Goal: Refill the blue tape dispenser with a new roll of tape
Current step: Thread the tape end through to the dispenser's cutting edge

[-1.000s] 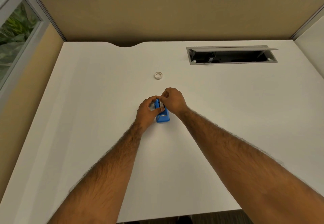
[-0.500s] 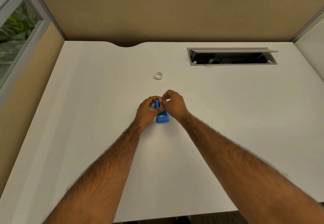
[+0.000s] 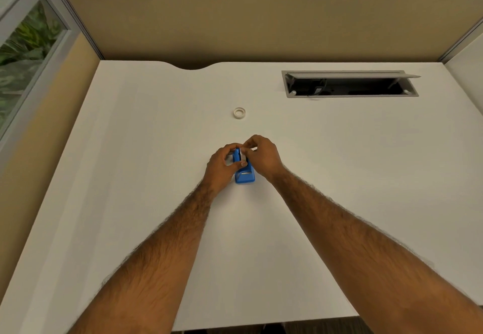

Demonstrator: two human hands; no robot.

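Desk layout, dispenser in the middle

The tape dispenser [image 3: 244, 174] sits on the desk [image 3: 130, 176] about dead center, left hand [image 3: 222, 165] on its left side, right hand [image 3: 262, 155] on its right and over the top. A tape ring [image 3: 239, 113] lies flat behind it, well apart. The cable hatch [image 3: 350, 85] is set into the desk back right, partition [image 3: 261, 27] behind everything.

Left hand [image 3: 222, 166] and right hand [image 3: 262, 157] together, fingers curled, forearms outstretched.

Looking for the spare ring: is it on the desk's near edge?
No, the ring lies mid-desk, beyond both hands and the dispenser.
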